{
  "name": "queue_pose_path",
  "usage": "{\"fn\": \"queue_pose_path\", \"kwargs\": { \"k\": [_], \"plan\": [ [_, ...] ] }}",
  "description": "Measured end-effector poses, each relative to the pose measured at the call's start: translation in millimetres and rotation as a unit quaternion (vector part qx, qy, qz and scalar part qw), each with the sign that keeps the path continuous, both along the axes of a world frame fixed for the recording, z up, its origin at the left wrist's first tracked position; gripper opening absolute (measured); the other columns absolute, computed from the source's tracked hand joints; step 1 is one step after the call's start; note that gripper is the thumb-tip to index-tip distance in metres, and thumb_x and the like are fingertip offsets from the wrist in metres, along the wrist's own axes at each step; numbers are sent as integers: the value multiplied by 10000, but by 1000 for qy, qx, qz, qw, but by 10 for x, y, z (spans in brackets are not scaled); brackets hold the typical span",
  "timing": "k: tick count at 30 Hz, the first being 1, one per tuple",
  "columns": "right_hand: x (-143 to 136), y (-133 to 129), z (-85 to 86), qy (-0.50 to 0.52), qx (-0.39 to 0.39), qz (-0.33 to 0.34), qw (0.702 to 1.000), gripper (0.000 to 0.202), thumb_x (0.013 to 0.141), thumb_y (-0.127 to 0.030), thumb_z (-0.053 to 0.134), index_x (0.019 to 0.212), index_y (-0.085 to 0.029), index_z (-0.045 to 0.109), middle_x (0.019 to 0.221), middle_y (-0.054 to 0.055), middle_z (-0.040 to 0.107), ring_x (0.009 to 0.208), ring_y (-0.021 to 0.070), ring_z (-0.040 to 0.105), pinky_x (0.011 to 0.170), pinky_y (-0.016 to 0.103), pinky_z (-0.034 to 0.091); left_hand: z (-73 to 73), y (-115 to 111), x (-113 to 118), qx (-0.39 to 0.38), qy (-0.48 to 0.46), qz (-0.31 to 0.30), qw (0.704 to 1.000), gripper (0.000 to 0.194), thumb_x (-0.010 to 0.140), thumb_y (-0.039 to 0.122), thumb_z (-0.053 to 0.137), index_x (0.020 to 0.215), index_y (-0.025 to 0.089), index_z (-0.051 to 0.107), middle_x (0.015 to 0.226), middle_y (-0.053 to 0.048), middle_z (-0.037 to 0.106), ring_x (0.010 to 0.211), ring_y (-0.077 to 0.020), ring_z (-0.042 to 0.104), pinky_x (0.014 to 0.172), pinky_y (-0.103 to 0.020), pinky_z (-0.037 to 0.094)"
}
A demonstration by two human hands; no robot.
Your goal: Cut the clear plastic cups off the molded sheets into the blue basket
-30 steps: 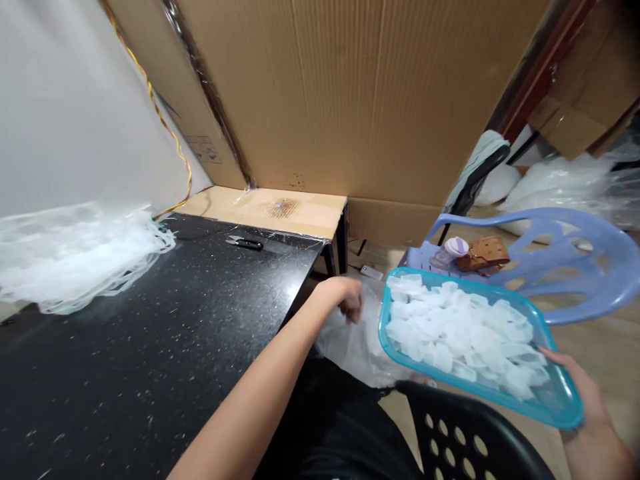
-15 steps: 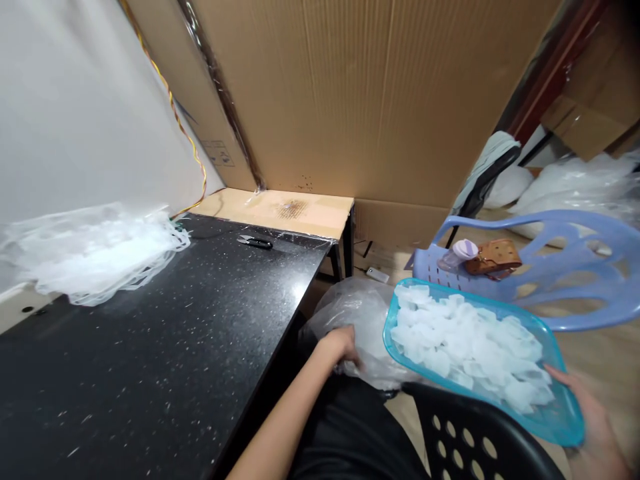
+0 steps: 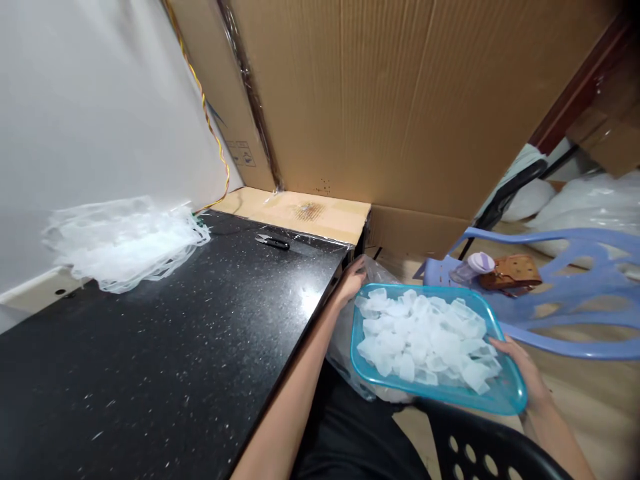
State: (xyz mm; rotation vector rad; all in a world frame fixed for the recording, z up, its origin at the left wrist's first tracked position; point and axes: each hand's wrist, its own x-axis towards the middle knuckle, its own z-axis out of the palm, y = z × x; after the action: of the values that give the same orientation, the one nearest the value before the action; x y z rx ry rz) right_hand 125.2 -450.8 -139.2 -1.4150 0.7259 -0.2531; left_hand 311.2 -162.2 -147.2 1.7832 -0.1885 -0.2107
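Observation:
My right hand grips the right end of a teal plastic basin, thumb over its rim. Many small translucent white plastic pieces fill the basin. Past the table's edge, my left hand is closed on the upper edge of a clear plastic bag, close to the basin's left corner. The basin hides much of the bag, which hangs below it beside my lap.
Black thread snips lie on the speckled black table. White plastic strips are heaped at the wall. A blue chair carries a lidded cup and brown pouch. A black perforated chair stands near me.
My right hand has brought the basin left, over the bag. My left hand has moved up and forward to the bag's upper edge. The view has shifted slightly.

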Motion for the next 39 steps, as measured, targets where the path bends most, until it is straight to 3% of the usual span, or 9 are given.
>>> {"fn": "queue_pose_path", "kwargs": {
  "k": [5,8,11,13,15,21,25,31,39],
  "plan": [
    [340,146,-153,20,-40,48,998,417,498,-465,782,774,-195,625,634,11,642,556,227,620,542,344,523,159,-85,-170,18,-16,-29,999,600,914,138,497,1510,146,430,1479,-195,531,1374,-256,518,1137,-409,413],
    [573,249,-267,21,-133,35,990,490,502,-526,724,842,-207,574,645,-8,612,599,230,602,586,364,513,205,94,-627,93,-46,-50,993,548,891,218,583,1432,161,525,1513,-166,496,1413,-278,460,1207,-420,319],
    [757,384,-285,4,-260,38,965,537,529,-558,699,916,-214,555,826,45,663,759,271,621,736,421,503,179,258,-1153,209,-22,-122,970,510,676,342,827,1131,139,722,1195,-202,706,1164,-415,636,1056,-528,470],
    [827,514,-248,-18,-337,68,939,523,587,-560,686,964,-222,557,1025,103,688,904,315,631,849,458,472,154,284,-1406,382,11,-271,883,355,625,296,853,929,131,774,979,-208,756,974,-435,709,891,-515,563],
    [845,669,-204,-39,-396,112,911,478,663,-537,671,1014,-235,554,1176,128,677,1003,346,636,903,470,450,159,257,-1525,464,7,-341,817,191,670,182,792,856,140,790,923,-218,760,926,-429,726,829,-485,581],
    [683,978,-192,-98,-509,211,829,327,780,-426,647,1042,-253,556,1297,125,659,1091,355,666,855,425,500,399,228,-1449,498,-68,-353,789,258,736,88,660,951,141,795,954,-221,757,961,-406,728,819,-470,579],
    [531,920,-266,-143,-551,232,789,303,806,-374,643,1057,-243,536,1311,144,656,1103,340,675,885,417,515,495,256,-1462,513,-79,-353,779,253,746,138,686,975,142,795,947,-211,760,939,-384,736,802,-441,593],
    [382,741,-376,-297,-643,233,666,267,853,-267,638,1084,-234,508,1278,160,672,938,296,723,759,391,563,539,284,-1469,538,-69,-355,762,259,784,163,658,1003,116,788,963,-215,759,933,-369,736,797,-419,602],
    [324,531,-211,-389,-640,278,601,348,844,-180,701,1130,-211,505,1451,216,547,1315,352,565,946,475,557,589,355,-1427,539,-53,-366,757,251,827,180,618,1020,131,772,987,-175,766,961,-327,737,827,-375,587]
  ]
}}
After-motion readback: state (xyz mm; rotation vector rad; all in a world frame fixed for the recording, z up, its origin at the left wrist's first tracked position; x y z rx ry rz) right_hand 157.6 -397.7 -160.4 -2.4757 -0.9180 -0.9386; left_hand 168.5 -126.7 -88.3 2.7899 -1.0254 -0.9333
